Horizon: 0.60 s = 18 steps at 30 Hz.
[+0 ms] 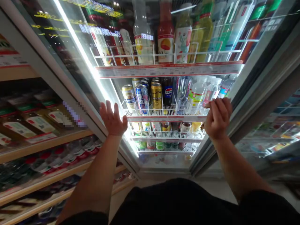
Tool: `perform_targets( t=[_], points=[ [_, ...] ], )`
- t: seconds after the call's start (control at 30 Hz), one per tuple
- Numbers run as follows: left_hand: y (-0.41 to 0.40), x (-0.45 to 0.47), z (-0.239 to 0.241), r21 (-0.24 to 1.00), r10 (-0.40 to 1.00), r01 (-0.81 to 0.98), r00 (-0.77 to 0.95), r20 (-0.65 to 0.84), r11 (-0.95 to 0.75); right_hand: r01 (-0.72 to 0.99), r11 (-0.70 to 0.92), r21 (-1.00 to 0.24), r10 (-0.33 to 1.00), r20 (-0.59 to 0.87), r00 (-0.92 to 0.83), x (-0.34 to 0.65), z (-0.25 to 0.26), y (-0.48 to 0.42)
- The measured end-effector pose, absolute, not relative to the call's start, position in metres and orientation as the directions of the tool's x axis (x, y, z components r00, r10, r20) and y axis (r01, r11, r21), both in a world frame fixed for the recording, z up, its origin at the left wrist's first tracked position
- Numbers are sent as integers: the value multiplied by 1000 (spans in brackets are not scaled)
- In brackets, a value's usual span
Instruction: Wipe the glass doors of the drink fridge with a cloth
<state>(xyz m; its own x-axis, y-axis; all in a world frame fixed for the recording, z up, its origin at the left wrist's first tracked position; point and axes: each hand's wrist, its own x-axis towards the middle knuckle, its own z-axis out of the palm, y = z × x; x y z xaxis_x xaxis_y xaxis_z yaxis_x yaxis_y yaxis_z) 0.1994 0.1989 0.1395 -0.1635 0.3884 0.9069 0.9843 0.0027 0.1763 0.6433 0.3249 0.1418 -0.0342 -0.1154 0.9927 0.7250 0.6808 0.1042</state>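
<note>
The left hand (113,122) was spread, fingers apart, at centre-left; the right hand (219,118) curled at centre-right — around what, I couldn't tell. Between them, 3 front cans (142,98) stood on a shelf (164,118) — a jolt could have toppled them.

A glass pane (103,12), showing reflections, looks to be between the hands and the gold can (156,96); free air in front of the can, bounded by the left hand (113,120) to its left and the right hand (219,118) to its right. Beyond the pane, wire rail (150,108) crosses low before the can, blue can (142,99) crowds its left, dark bottle (167,92) its right, price strip (171,70) above, slim gap over its top.
</note>
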Motion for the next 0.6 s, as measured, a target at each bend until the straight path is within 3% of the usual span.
perform_targets(
  t=[0.2,0.37,0.43,0.6],
  points=[
    [200,198,139,194,405,981,-174,898,-8,676,679,286,-71,942,-328,639,123,312],
    [201,197,138,103,340,995,-101,935,11,688,719,102,-150,989,11,658,164,332],
    [202,197,137,102,335,995,-100,937,13,700,708,88,-159,987,37,653,163,331],
    [203,195,135,135,346,990,-117,931,-28,680,691,245,-92,963,-253,627,147,313]
  ],
)
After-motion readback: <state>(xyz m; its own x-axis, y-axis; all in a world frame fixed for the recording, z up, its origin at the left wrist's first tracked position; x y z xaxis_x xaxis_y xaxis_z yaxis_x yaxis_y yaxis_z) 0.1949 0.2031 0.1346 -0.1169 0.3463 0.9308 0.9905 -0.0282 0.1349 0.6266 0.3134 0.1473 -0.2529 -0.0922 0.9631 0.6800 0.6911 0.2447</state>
